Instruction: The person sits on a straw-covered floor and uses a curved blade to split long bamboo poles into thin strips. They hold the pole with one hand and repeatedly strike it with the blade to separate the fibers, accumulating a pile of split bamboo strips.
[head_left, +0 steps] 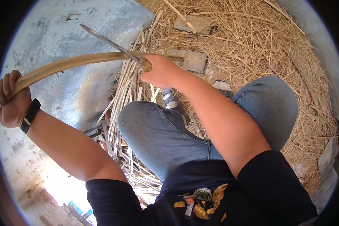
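A long, curved bamboo strip [75,62] stretches from the far left across to the middle of the view. My left hand [14,103], with a dark band on its wrist, is closed around the strip's left end. In my right hand [162,71] is the wooden handle of a knife [107,41], its narrow blade pointing up and to the left. The blade crosses the strip close to the handle; whether its edge bites into the bamboo I cannot tell. Beyond my right hand the strip's other end shows, near a flat brick [194,61].
Dry straw-like shavings [248,45] cover the ground ahead and to the right, with another brick [192,24] among them. Thin split strips [124,86] lie in a pile beside my bent left knee [147,128]. A worn blue-grey wall [67,37] rises on the left.
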